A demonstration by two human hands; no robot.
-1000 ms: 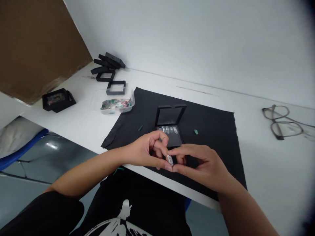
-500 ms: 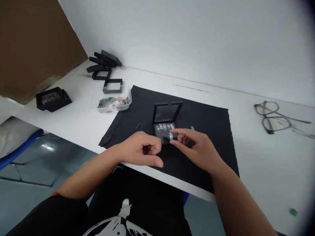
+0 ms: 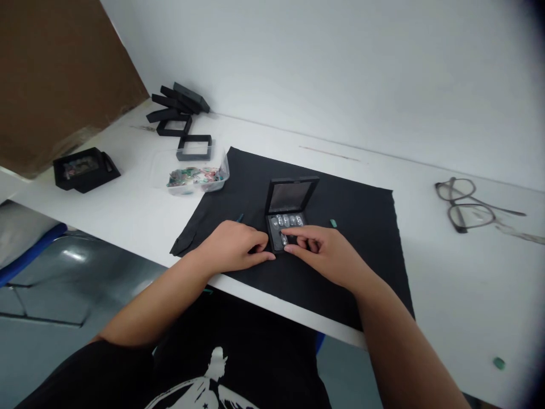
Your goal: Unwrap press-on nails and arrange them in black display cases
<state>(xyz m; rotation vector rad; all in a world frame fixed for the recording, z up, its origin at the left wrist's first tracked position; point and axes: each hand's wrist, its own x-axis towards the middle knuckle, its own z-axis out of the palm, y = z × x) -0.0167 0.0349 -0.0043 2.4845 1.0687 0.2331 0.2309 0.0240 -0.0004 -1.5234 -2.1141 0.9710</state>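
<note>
A small black display box [image 3: 276,241] with a windowed lid [image 3: 292,196] stands on a black cloth [image 3: 340,199], its lid raised. Along its upper part lies a row of shiny silver press-on nails [image 3: 286,220]. My right hand [image 3: 326,250] pinches one more silver press-on nail [image 3: 285,240] between thumb and forefinger, low over the box's inner floor. Whether that nail touches the floor I cannot tell. With fingers curled, my left hand [image 3: 236,245] grips the box's near left corner between forefinger and thumb.
A clear plastic tub [image 3: 219,184] of colourful small pieces stands left of the cloth. Black box frames [image 3: 195,147] are piled behind it; another black box [image 3: 85,170] lies far left. Glasses [image 3: 470,215] rest at right. A green piece [image 3: 332,223] lies on the cloth.
My right hand has moved left and lowered the pinched nail into the box's front part. My left hand has shifted up and its thumb has come to the box's near corner.
</note>
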